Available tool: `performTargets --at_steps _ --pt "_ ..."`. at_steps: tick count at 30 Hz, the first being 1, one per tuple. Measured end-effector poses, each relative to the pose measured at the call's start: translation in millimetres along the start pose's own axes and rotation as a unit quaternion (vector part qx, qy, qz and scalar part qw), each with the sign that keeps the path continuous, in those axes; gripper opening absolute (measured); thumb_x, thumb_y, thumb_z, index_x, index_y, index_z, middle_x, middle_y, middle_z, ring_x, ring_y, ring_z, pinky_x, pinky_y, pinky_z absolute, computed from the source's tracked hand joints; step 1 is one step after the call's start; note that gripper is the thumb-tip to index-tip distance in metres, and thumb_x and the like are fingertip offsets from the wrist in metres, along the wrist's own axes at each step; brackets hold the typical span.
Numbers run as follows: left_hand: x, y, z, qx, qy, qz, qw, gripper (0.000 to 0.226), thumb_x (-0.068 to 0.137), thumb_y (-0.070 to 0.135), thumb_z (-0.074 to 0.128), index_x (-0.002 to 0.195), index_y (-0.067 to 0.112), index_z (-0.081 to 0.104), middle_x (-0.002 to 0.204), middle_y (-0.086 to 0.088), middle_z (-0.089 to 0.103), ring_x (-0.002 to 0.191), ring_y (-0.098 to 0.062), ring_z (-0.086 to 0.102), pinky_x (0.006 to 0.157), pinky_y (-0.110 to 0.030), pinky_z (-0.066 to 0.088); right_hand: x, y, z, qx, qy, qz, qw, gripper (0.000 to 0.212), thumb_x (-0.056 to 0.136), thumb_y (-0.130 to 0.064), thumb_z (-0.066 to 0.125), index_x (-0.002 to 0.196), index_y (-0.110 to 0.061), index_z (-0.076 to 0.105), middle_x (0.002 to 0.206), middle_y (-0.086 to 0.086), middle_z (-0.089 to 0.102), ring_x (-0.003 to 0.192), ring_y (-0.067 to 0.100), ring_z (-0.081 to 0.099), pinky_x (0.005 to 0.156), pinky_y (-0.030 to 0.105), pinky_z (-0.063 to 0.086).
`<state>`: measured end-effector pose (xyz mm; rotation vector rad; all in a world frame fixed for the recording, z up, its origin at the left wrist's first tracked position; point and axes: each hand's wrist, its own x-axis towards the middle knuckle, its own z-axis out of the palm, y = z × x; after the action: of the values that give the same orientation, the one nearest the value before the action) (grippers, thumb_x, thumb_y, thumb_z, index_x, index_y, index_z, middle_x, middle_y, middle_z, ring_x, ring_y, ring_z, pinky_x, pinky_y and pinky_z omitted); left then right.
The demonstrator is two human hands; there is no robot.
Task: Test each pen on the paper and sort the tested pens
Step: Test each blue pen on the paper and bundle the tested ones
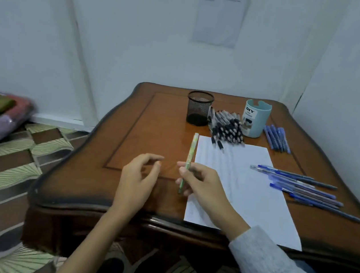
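Starting at the left of the frame, the left hand [139,177] hovers over the bare wood of the worktop [126,142]. Its fingers are loosely curled, thumb and forefinger close together, and I can see nothing held between them.

Just to its right, the right hand [202,184] grips the green pen [191,152] low on the barrel, fingers and thumb wrapped round it. The pen stands nearly upright, its lower end hanging beside the left edge of the paper [248,188]. Whether the tip is capped I cannot tell.

A pen like this is probably light, stiff and smooth, so a pinch near the tip, as for writing, should give the best control for a test stroke. A grip higher up would likely let it wobble or slip.

Toward the upper middle stands a black mesh cup [199,110], with a heap of black-and-white pens [228,128] beside it, then a teal holder [255,120]. Right of that lies a small row of blue pens [277,137]. More blue stick pens [306,188] lie fanned at the right, their ends overlapping the paper's edge.
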<state>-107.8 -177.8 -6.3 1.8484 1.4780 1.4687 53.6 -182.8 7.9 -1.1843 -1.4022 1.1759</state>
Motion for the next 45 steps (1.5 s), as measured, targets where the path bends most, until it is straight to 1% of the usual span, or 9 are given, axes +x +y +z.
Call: performTargets --at_steps 8,12,16,19,23,26,29,38,45 --pt "-86.1 -35.2 -112.1 0.002 0.214 -0.121 0.969 0.019 0.094 0.006 0.055 0.096 0.018 0.070 0.094 0.006 0.069 0.088 -0.004 0.062 0.074 -0.015 0.047 -34.3 4.5 141.8 -0.010 -0.136 -0.049 0.989 0.020 0.086 -0.016 0.070 0.105 -0.011 0.067 0.079 0.007 0.068 0.069 0.012 0.062 0.067 0.034 0.055" --pt "-129.9 -54.1 -154.8 -0.023 0.279 -0.183 0.942 0.022 0.095 0.003 0.051 0.091 0.014 0.069 0.090 0.001 0.070 0.080 0.000 0.062 0.069 -0.009 0.046 -63.5 16.6 205.3 -0.014 -0.230 -0.027 0.973 0.018 0.087 -0.018 0.069 0.105 -0.014 0.065 0.076 0.003 0.063 0.063 0.012 0.058 0.056 0.025 0.052" --pt "-177.0 -76.5 -186.0 -0.024 0.347 -0.247 0.904 0.022 0.096 0.003 0.049 0.092 0.014 0.068 0.095 -0.002 0.070 0.093 -0.012 0.063 0.080 -0.021 0.048 -96.7 52.1 261.4 -0.091 -0.279 0.021 0.956 0.022 0.086 -0.019 0.071 0.106 -0.013 0.064 0.063 -0.008 0.054 0.051 -0.003 0.051 0.058 0.014 0.044" --pt "-209.4 -86.2 -200.7 -0.029 0.379 -0.282 0.881 0.022 0.096 0.004 0.049 0.089 0.015 0.067 0.094 -0.002 0.069 0.093 -0.016 0.063 0.079 -0.022 0.047 -120.3 81.0 293.1 -0.139 -0.313 0.058 0.938 0.024 0.085 -0.018 0.071 0.106 -0.010 0.064 0.064 -0.010 0.052 0.059 -0.002 0.049 0.069 0.020 0.046" --pt "-240.4 -94.9 -212.3 -0.024 0.388 -0.315 0.866 0.022 0.095 0.003 0.049 0.088 0.015 0.066 0.092 -0.002 0.069 0.092 -0.018 0.063 0.078 -0.025 0.046 -143.7 107.3 311.3 -0.198 -0.356 0.087 0.909 0.016 0.087 -0.022 0.068 0.101 -0.022 0.059 0.071 -0.009 0.058 0.066 0.001 0.055 0.077 0.027 0.051" --pt "-257.0 -100.1 -213.4 -0.025 0.367 -0.346 0.863 0.020 0.095 0.005 0.051 0.089 0.016 0.066 0.091 -0.001 0.068 0.091 -0.017 0.063 0.074 -0.021 0.044 -154.3 125.7 311.5 -0.269 -0.359 0.094 0.889 0.037 0.089 -0.028 0.065 0.123 -0.019 0.053 0.105 0.002 0.066 0.097 0.014 0.063 0.085 0.029 0.051" --pt "-266.3 -103.2 -212.7 -0.023 0.341 -0.360 0.868 0.018 0.094 0.006 0.053 0.091 0.017 0.067 0.092 -0.001 0.069 0.093 -0.016 0.063 0.076 -0.022 0.045 -151.4 130.0 304.0 -0.289 -0.347 0.107 0.886 0.033 0.092 -0.028 0.062 0.123 -0.020 0.053 0.113 0.003 0.063 0.104 0.017 0.060 0.091 0.034 0.051" --pt "-239.1 -94.0 -215.0 -0.040 0.308 -0.352 0.883 0.019 0.092 0.007 0.054 0.087 0.018 0.069 0.088 0.000 0.071 0.091 -0.016 0.065 0.085 -0.031 0.051 -109.7 96.8 294.6 -0.258 -0.324 0.088 0.906 0.015 0.089 -0.014 0.061 0.084 -0.028 0.058 0.083 -0.002 0.065 0.075 0.016 0.063 0.078 0.035 0.057" --pt "-178.0 -68.2 -197.7 -0.054 0.261 -0.268 0.926 0.018 0.093 0.008 0.053 0.091 0.017 0.069 0.089 0.000 0.072 0.089 -0.012 0.066 0.074 -0.016 0.048 -73.5 27.2 250.5 -0.180 -0.279 0.021 0.943 0.010 0.089 -0.011 0.062 0.094 -0.019 0.066 0.066 -0.004 0.067 0.047 0.002 0.056 0.044 0.013 0.040"
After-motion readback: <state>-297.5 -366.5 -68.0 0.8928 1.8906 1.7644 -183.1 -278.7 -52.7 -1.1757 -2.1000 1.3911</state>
